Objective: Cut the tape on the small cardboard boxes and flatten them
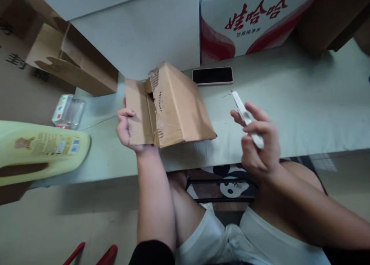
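Observation:
A brown cardboard box (187, 107) with a torn, ragged edge stands tilted over the table, its flap folded out to the left. My left hand (125, 128) grips that flap, thumb on its face and the other fingers partly hidden. To the right, my right hand (261, 141) is closed around a slim white cutter (242, 109), whose tip points up and to the left, apart from the box. A thin dark thread or scrap lies by the tip. Between box and cutter, farther back, a phone (212, 76) rests with its dark screen up.
Large white box (138, 34) and a red-and-white carton (245, 24) line the back. An open cardboard box (83, 64), a clear container (69, 111) and a pale yellow bottle (43, 151) are on the left. The table's (303, 103) front edge runs above my legs.

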The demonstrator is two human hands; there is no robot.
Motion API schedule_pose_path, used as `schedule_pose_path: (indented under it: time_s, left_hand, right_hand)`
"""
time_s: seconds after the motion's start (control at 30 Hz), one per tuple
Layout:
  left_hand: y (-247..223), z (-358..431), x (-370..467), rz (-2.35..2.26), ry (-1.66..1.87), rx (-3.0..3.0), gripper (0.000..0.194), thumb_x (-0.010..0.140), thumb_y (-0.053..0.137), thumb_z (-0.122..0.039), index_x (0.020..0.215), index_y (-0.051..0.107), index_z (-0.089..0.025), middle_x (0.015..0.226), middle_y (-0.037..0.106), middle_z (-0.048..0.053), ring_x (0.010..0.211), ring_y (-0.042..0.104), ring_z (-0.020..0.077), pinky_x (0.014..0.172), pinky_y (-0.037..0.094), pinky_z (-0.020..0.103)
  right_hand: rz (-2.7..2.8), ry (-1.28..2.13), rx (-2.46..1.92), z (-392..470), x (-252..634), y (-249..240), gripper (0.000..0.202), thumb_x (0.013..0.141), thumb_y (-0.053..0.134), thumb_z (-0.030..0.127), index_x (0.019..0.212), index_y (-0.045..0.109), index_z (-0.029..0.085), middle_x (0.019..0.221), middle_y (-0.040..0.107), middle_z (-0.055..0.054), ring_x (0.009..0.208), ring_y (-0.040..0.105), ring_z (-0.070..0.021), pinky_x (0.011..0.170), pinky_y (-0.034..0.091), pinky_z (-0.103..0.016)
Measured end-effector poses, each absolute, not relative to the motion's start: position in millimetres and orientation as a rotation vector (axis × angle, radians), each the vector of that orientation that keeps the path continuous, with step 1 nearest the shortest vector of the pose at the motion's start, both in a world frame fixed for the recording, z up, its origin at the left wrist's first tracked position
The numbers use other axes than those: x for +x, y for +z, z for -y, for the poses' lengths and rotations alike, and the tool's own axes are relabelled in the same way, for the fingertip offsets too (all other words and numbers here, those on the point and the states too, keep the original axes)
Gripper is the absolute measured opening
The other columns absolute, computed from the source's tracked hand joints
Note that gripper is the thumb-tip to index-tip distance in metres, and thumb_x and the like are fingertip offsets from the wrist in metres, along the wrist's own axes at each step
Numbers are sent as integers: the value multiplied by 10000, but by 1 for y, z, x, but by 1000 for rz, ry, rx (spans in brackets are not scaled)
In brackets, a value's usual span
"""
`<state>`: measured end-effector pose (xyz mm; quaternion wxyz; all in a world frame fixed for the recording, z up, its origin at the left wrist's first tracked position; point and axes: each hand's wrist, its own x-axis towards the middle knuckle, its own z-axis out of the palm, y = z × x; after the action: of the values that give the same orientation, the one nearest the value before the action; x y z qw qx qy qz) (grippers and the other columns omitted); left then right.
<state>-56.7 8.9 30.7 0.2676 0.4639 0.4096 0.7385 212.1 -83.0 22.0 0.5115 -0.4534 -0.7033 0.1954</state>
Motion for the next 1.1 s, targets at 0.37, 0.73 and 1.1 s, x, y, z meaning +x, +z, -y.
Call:
schedule_pose_path:
  time_s: [0.37, 0.73, 1.1]
  left_hand:
    - [13, -5, -73, -1552, 1335, 935, 267, 568, 649, -176, 832, 656, -212, 776, 631, -7, 661, 580, 126, 555, 438, 229]
    - [-2, -11, -82, -1623, 1297, 1180, 297, 684, 788, -448, 787, 726, -177, 1277, 695, 123, 1233, 642, 299, 1023, 539, 391]
    - [22, -1, -59, -1121, 1557, 847, 506, 761, 628, -688, 798, 713, -190, 924, 738, 93, 1102, 681, 289, 945, 555, 375]
  right_hand:
    - [2025, 512, -1718, 43, 224, -16, 220, 903, 459, 216, 1092, 563, 176, 1513, 507, -225, 1406, 526, -346, 1039, 547, -540]
    - [2193, 390, -1893, 37, 215, -18, 614, 911, 526, 434, 1465, 535, 171, 1632, 379, -163, 1521, 218, -537, 1158, 257, -761]
    - [2034, 412, -1367, 13, 214, -30, 616, 894, 537, 471, 1420, 487, 153, 1384, 569, -190, 1426, 424, -387, 1182, 370, -601]
